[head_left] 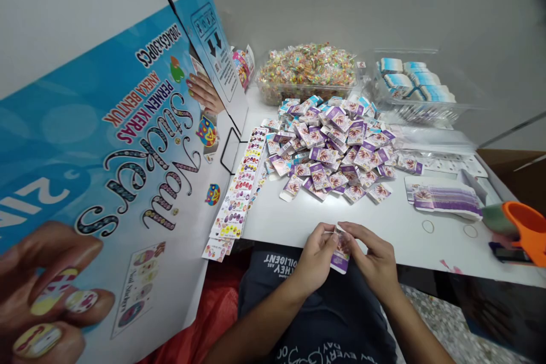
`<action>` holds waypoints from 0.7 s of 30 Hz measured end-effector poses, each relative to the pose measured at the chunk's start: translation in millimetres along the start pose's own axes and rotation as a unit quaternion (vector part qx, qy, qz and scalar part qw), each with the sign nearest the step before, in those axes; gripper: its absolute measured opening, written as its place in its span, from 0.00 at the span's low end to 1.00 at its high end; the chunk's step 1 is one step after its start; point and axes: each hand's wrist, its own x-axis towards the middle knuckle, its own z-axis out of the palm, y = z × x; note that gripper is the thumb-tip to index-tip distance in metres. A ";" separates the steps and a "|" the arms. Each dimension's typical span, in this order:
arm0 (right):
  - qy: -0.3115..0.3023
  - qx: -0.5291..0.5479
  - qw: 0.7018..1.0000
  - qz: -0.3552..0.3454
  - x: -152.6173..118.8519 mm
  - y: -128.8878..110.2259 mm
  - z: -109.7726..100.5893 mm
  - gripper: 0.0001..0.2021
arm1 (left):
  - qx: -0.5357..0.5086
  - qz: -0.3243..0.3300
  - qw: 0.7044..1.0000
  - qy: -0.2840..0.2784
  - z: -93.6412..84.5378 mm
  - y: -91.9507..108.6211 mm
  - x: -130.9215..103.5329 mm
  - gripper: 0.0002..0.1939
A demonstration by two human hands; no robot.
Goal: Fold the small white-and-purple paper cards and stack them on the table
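Just over the table's front edge, a small purple and white box [340, 256] is held between both hands. My left hand [316, 256] pinches it from the left side, with the thumb on its face. My right hand [372, 253] grips its upper right edge with closed fingers. Beyond the hands lies a large heap of similar small boxes [336, 148] in purple, white and blue. Strips of colourful nail stickers [241, 193] are stacked to the left of the heap.
A large printed carton [140, 142] stands at the left. Behind the heap are a clear tub of wrapped candies [309, 71] and a clear tray of flat blue-white cartons [413, 82]. At right lie purple flat cartons [446, 196], rubber bands [427, 227] and an orange tape dispenser [526, 227].
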 end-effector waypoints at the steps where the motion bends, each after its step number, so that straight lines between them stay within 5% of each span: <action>1: -0.008 0.006 1.000 -0.005 2.5 -2.4 -2.5 0.07 | 0.016 0.014 1.000 0.000 0.3 -0.2 -0.3 0.25; 9: 0.030 0.154 0.971 0.178 11.9 -5.2 -3.7 0.09 | 0.119 0.087 0.989 -0.004 5.7 0.6 -3.3 0.18; 15: 0.017 0.279 0.938 0.204 7.4 4.5 1.6 0.05 | 0.158 0.100 0.982 0.000 1.6 -0.4 -2.1 0.16; 21: 0.001 0.211 0.962 0.175 -1.6 -11.7 6.5 0.12 | 0.219 0.136 0.966 0.037 -4.1 6.9 0.1 0.12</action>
